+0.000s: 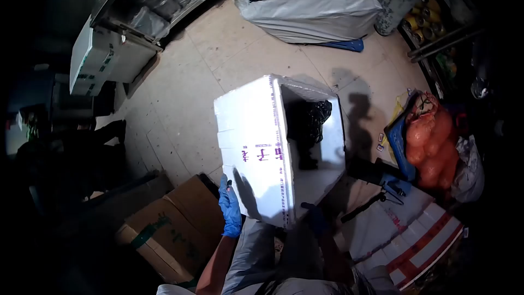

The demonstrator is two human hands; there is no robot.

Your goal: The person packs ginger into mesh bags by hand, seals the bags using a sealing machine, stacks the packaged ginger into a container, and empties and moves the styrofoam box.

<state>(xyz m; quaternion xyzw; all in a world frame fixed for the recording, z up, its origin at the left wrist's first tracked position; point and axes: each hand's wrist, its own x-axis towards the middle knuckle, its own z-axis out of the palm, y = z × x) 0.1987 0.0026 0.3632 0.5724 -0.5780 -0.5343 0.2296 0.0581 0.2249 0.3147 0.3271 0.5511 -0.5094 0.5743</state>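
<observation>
A white foam box [248,125] with purple printed marks is tilted in front of my legs, its open side facing right. Inside it lies a crumpled black plastic bag [312,123]. My left hand [230,210], in a blue glove, presses against the box's lower left side with its fingers pointing up along it. At the lower right rim my right hand [316,219], also blue-gloved, grips the edge in shadow. The right fingers are partly dark, and whether the box's underside touches anything is hidden.
A cardboard box [172,229] stands at the lower left. White boxes with red tape [417,246] are at the lower right, below a red net sack [434,145] of round produce. A large grey-white bag [311,13] lies on the tiled floor [191,87], beside shelving at the back.
</observation>
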